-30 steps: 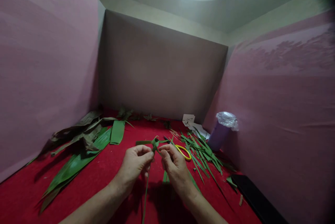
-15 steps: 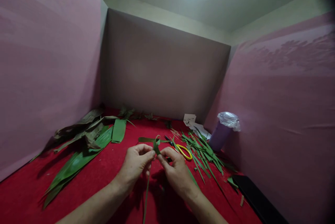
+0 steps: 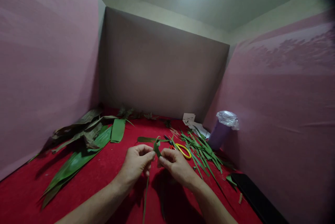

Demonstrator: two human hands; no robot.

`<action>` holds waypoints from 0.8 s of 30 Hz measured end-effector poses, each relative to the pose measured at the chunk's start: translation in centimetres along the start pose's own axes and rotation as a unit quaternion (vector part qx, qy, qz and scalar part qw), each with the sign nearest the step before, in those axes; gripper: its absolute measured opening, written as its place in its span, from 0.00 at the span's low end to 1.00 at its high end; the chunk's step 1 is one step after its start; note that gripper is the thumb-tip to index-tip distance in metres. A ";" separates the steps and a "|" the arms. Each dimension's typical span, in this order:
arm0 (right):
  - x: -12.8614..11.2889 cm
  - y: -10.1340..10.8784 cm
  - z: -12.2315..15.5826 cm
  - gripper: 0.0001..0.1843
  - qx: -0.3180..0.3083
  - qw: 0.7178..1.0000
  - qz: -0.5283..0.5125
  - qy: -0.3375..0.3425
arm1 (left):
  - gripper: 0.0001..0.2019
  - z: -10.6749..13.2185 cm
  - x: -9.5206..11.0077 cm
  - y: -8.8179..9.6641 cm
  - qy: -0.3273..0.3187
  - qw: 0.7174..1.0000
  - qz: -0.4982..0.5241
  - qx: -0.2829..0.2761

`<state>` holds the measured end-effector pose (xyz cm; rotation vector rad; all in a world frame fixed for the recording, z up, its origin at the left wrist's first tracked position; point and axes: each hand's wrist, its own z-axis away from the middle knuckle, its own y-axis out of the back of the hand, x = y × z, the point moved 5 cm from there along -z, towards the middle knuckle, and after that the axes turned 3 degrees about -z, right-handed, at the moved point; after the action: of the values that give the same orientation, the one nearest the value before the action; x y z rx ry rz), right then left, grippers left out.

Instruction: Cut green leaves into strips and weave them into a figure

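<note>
A looped green leaf strip (image 3: 156, 144) is pinched between my two hands, low in the middle of the head view. My left hand (image 3: 136, 163) grips it from the left, thumb against fingertips. From the other side my right hand (image 3: 175, 164) pinches the lower part of the strip. A long thin tail of leaf (image 3: 146, 196) hangs below my left hand toward the front. Just beyond my right hand lie scissors with yellow handles (image 3: 185, 151), partly hidden. The fingers cover some of the folded part.
Broad green leaves (image 3: 77, 164) and dried leaves (image 3: 87, 133) lie left on the red cloth (image 3: 104, 196). Cut leaf strips (image 3: 204, 149) are scattered right, near a purple container (image 3: 220, 135) with a plastic-lined top. A long black object (image 3: 258, 196) lies at the right edge.
My right hand has shifted slightly to the right and turned a little, its fingertips still on the strip. My left hand has stayed almost in place. The view has moved slightly.
</note>
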<state>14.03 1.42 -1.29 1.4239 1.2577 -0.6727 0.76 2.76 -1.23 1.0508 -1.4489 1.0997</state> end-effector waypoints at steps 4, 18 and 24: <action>0.0 0.1 -0.1 0.08 0.002 1.000 -0.003 -0.009 | 0.11 0.1 0.1 0.0 -0.001 1.000 -0.006 -0.004; -1.0 -0.1 0.1 0.08 0.057 0.998 -0.008 0.030 | 0.11 0.3 -0.7 -0.6 0.020 0.999 -0.023 -0.029; -0.6 -0.4 0.2 0.08 0.057 0.998 0.014 0.027 | 0.12 0.2 -0.8 -0.5 0.023 0.999 -0.005 -0.028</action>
<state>13.51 0.95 -0.91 1.5589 1.2554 -0.7006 1.35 2.55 -1.95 0.9865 -1.4278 1.0635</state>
